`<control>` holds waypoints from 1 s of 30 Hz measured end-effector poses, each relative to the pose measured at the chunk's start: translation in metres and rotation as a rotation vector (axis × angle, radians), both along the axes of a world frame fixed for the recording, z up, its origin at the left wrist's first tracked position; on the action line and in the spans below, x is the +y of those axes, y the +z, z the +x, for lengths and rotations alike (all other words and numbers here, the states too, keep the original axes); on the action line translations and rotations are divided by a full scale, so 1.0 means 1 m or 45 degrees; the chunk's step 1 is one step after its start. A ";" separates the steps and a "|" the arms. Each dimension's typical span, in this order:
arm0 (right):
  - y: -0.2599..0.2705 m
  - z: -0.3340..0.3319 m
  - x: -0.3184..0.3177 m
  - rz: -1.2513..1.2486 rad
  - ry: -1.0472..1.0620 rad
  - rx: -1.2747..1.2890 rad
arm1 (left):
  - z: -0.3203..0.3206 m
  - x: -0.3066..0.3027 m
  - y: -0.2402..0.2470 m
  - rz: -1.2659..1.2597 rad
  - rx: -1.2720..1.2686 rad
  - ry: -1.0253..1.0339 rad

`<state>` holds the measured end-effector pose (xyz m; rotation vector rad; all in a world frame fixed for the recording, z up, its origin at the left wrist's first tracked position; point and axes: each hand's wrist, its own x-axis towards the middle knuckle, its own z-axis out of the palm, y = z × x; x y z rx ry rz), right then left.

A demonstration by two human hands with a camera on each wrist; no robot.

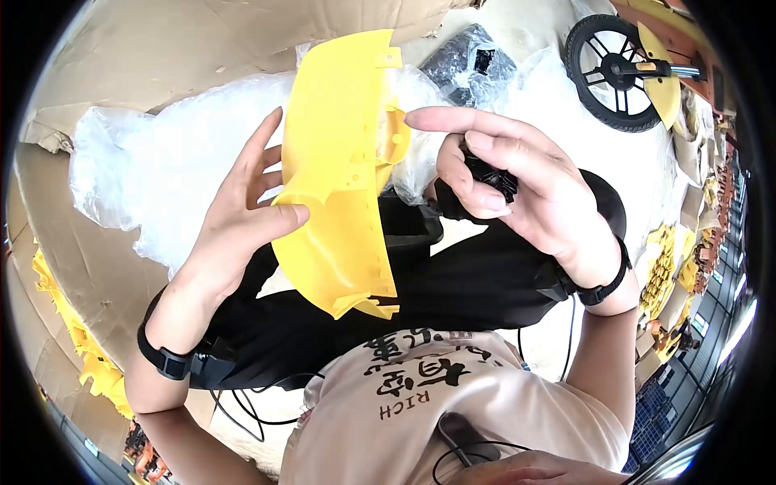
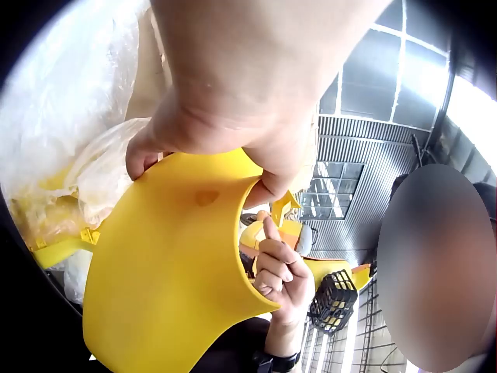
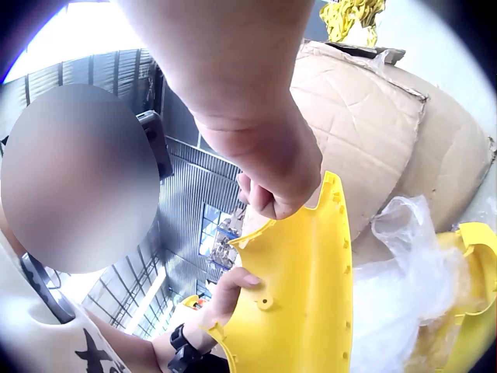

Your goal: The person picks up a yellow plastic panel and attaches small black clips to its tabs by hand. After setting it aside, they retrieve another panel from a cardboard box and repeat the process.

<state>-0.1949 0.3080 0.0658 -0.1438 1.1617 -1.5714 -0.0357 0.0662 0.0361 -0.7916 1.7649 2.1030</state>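
Yellow panel held up between two hands, over the lap.
The left hand (image 1: pixel 234 218) pinches the panel (image 1: pixel 335 162) by its edge, thumb on its face and fingers loosely spread. So light a hold could let the smooth, curved, glossy plastic slip onto the crinkled wrap (image 1: pixel 153 170) behind. The right hand (image 1: pixel 533 194) curls round a small black part (image 1: pixel 491 175), forefinger stretched to the panel's tab. If fumbled, the part could vanish in the wrap. A spoked wheel (image 1: pixel 610 73) lies far right.

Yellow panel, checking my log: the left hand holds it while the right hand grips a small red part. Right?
Not quite: the head view shows the small part in the right hand is black, not red. The left hand does hold the yellow panel.
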 end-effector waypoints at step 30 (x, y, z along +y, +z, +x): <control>-0.001 -0.009 0.004 0.027 -0.235 -0.002 | 0.002 0.007 -0.019 -0.288 0.511 -0.121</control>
